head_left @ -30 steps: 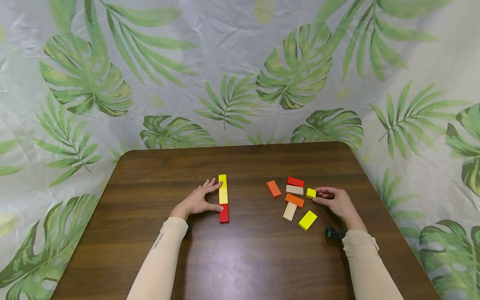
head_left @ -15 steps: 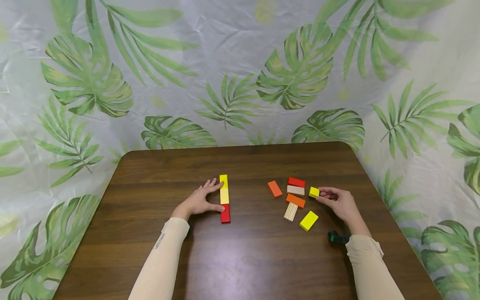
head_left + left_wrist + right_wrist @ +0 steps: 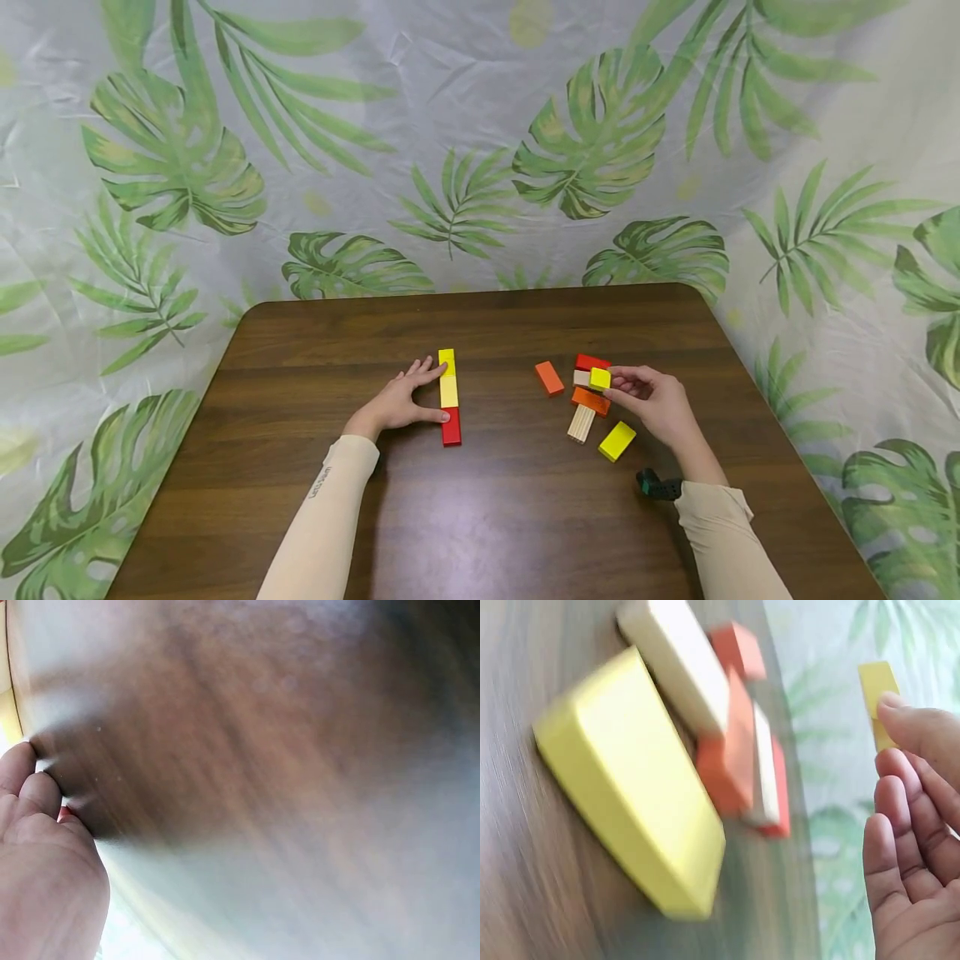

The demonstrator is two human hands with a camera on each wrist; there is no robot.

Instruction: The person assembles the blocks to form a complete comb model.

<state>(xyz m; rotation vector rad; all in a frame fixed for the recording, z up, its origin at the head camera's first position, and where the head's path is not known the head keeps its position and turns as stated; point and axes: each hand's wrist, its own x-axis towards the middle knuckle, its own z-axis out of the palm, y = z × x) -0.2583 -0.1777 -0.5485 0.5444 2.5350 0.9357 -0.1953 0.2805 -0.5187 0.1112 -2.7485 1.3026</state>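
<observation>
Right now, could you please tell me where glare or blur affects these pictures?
Head view: a pale glare patch on the table; left wrist view: the table's grain smeared and out of focus; right wrist view: large yellow block soft-edged, fingers sharper.

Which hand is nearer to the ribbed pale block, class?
Right: the right hand is to the right of the ribbed pale block; the left hand is farther off, to its left.

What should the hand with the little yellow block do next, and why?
I'd carry it left toward the row of blocks. The right hand already pinches the small yellow block off the table, and the left hand touches the row, perhaps to steady it.
</observation>
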